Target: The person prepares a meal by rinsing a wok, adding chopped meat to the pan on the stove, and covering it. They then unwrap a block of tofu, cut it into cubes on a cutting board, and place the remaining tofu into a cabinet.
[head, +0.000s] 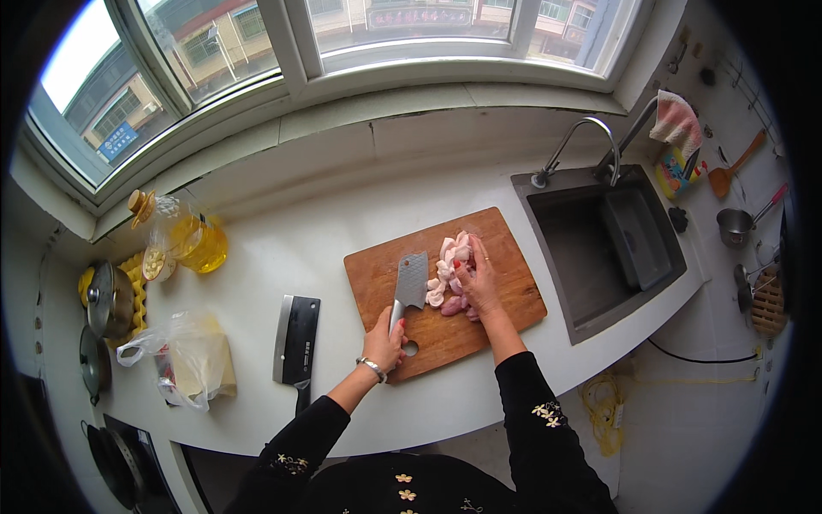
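Note:
My left hand (pixel 384 340) holds the metal handle of a cleaver (pixel 411 277) with a dimpled silver blade. The blade lies over a wooden cutting board (pixel 372 276), just left of a pile of raw meat pieces (pixel 443 273). Pale, skin-like bits make up the upper and left part of the pile; darker pink flesh shows lower down. My right hand (pixel 478 276) rests over the pile's right side, thumb and fingers apart around some pieces. Its palm hides part of the meat, so a firm grip cannot be made out. A black-bladed cleaver (pixel 299 340) lies left of the board.
Right of the board is a dark sink (pixel 571 295) with a curved faucet (pixel 578 128). An oil jug (pixel 199 241), a bowl of pale pieces (pixel 158 263), a plastic bag (pixel 192 366) and a lidded pot (pixel 112 299) stand at the left. Utensils hang on the right wall.

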A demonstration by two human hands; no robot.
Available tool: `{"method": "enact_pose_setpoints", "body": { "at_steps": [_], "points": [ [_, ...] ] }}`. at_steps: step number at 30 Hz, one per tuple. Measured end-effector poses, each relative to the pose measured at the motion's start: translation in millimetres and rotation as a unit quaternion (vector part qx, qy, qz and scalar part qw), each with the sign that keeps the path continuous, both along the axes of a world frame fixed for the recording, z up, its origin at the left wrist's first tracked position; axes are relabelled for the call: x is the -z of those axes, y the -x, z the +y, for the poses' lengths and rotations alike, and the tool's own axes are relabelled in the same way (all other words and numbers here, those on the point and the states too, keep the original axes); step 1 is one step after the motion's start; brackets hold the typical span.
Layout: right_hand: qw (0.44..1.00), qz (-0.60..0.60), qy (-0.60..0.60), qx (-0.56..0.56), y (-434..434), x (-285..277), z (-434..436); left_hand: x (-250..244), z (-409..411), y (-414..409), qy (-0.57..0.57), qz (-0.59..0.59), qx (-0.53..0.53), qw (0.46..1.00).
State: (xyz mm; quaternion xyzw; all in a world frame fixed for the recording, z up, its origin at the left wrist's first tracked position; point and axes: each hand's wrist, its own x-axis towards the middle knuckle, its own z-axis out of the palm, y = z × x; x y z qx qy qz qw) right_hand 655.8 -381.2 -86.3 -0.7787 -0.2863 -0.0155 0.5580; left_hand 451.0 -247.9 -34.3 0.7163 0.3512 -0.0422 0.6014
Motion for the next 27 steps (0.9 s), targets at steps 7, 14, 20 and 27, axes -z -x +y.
{"method": "enact_pose_setpoints", "body": {
  "at_steps": [7,14,20,27],
  "points": [
    [0.998,-0.030,0.028,0.039,-0.7,-2.3,-4.2,-0.4,7.8,-19.4,-0.139,-0.051,0.033,0.988],
    [0.999,-0.008,0.040,0.015,-0.4,1.5,-14.4,10.1,52.8,18.6,-0.278,-0.002,-0.015,0.960],
    [0.998,-0.046,0.050,0.008,1.4,6.0,-16.7,25.3,65.5,24.1,-0.369,0.037,0.042,0.928],
    [0.998,0.054,-0.025,-0.001,-2.6,-5.6,-27.4,19.1,79.8,131.2,-0.568,0.055,-0.020,0.821]
  ]
}}
